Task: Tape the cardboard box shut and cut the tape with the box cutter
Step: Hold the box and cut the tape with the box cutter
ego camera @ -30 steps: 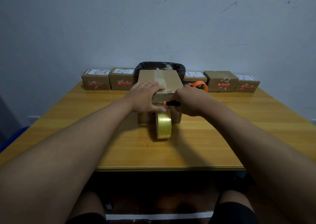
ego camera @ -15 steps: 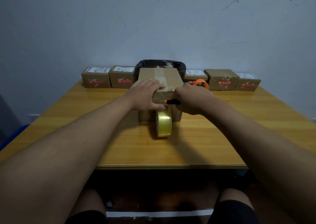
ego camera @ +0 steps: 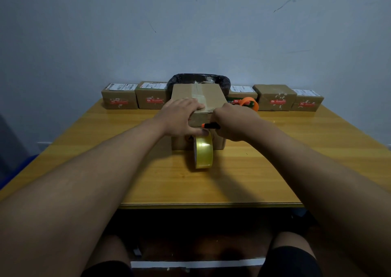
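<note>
A brown cardboard box (ego camera: 211, 96) stands in the middle of the wooden table (ego camera: 285, 149), with clear tape running along its top seam and down the near face. My left hand (ego camera: 182, 116) lies flat on the box's near top edge, thumb pressed on the front face. My right hand (ego camera: 232, 121) is closed around an orange and black box cutter (ego camera: 210, 126), whose tip points left at the tape on the front face. A yellowish tape roll (ego camera: 203, 153) stands on edge against the box's front, just below both hands.
Several small labelled cardboard boxes (ego camera: 119, 97) line the table's back edge by the wall. A black-lined bin (ego camera: 198, 79) sits behind the main box. An orange tape dispenser (ego camera: 249, 103) lies to the right of the box.
The hands, cutter and tape roll hold nearly the same places; only the camera view has shifted slightly.
</note>
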